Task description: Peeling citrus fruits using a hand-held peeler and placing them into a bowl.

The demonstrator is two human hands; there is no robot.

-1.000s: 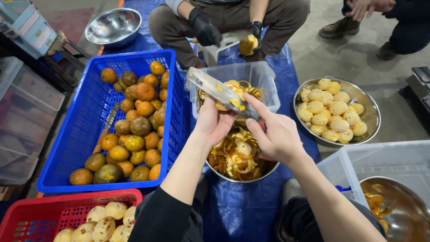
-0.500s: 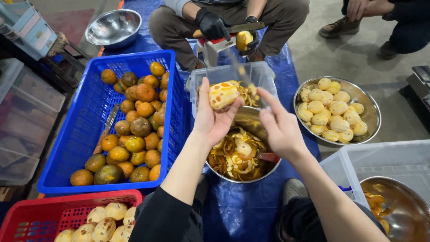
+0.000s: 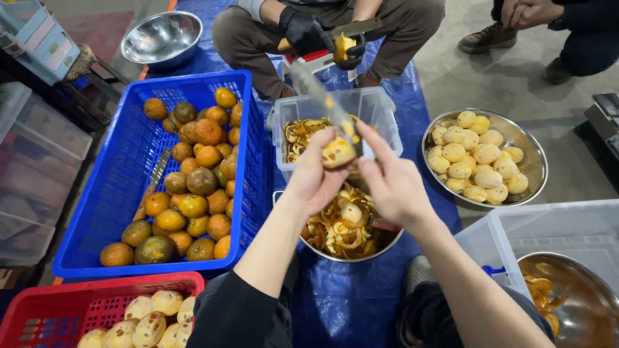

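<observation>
My left hand [image 3: 316,174] grips a partly peeled orange [image 3: 338,153] above a steel bowl [image 3: 342,256] full of orange peel. My right hand [image 3: 393,180] holds a knife [image 3: 322,103] whose long blade lies against the fruit and points up and away from me. Both hands hover close together over the bowl. A blue crate [image 3: 122,187] of unpeeled oranges [image 3: 193,180] sits to the left of my left arm.
A clear tub [image 3: 380,109] of peel stands beyond the bowl. A steel bowl [image 3: 538,161] of peeled fruit lies to the right. Opposite, a person in black gloves [image 3: 309,32] peels fruit. A red crate [image 3: 58,309], clear bins [image 3: 567,225] and an empty bowl [image 3: 161,38] surround the blue tarp [image 3: 348,309].
The fruit has turned in my left hand and dropped a little. The knife swung from lying flat across the fruit to standing upward against it.
</observation>
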